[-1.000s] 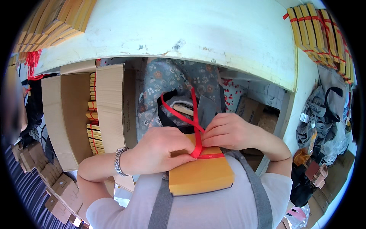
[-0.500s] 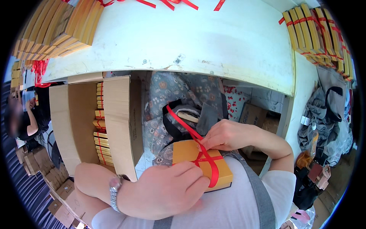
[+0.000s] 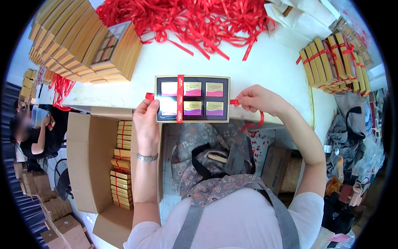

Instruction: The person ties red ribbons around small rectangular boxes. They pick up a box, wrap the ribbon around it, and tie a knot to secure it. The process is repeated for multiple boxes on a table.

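Observation:
A flat gift box [image 3: 213,93] lies at the table's front edge, its clear-topped side facing me. Inside, several small gold wrapped pieces with pink or purple bands sit in dark compartments. One strip of red ribbon [image 3: 180,98] crosses the box front to back, left of its middle. More ribbon sticks out at both sides; whatever joins it is hidden under the box. My left hand [image 3: 146,124], closed, pinches ribbon by the left edge, thumb close to the box. My right hand [image 3: 258,101], also closed, pinches ribbon off the right edge, with a loose tail [image 3: 256,123] hanging below.
A heap of red ribbons [image 3: 186,20] covers the back of the table. Gold boxes [image 3: 66,39] are stacked at the left, ribboned boxes [image 3: 331,62] at the right. Below left, an open carton [image 3: 85,157] holds tied boxes. Another person [image 3: 35,133] sits far left.
The box in my hands was at my lap, plain gold side up with crossed ribbon. Now a box lies at the table edge, clear side up, my hands spread to its two sides. The view has shifted.

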Motion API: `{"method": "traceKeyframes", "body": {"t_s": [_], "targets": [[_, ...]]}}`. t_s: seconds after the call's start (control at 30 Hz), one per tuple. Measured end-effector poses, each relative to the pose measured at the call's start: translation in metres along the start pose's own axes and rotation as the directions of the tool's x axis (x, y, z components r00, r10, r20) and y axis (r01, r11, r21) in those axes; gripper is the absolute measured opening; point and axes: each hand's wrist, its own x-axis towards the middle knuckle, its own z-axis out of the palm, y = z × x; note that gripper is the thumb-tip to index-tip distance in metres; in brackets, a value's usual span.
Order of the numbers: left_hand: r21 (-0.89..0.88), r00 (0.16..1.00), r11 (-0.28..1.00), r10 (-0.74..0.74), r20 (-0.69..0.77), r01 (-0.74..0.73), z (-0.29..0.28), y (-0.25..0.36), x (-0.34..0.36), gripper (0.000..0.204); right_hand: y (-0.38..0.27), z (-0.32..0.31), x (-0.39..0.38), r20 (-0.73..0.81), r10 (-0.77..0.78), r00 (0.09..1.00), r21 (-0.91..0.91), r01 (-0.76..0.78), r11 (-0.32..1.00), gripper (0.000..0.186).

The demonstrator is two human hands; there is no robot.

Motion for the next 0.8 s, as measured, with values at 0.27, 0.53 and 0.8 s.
{"method": "traceKeyframes", "body": {"t_s": [0.27, 0.53, 0.8], "targets": [[0.382, 0.999, 0.923, -0.045, 0.021, 0.033, 0.016, -0.019, 0.012, 0.014, -0.022, -0.029, 0.045, -0.069, 0.056, 0.996, -0.339, -0.076, 0.938, 0.027], [0.41, 0.881, 0.805, 0.473, -0.005, -0.43, 0.043, -0.027, 0.007, 0.011, -0.072, -0.054, 0.028, -0.076, -0.247, 0.966, -0.881, 0.051, 0.47, 0.02], [0.586, 0.871, 0.647, 0.318, 0.374, -0.488, 0.067, -0.034, 0.021, 0.03, -0.149, 0.028, 0.055, 0.255, -0.511, 0.821, -0.886, 0.41, 0.217, 0.017]]}}
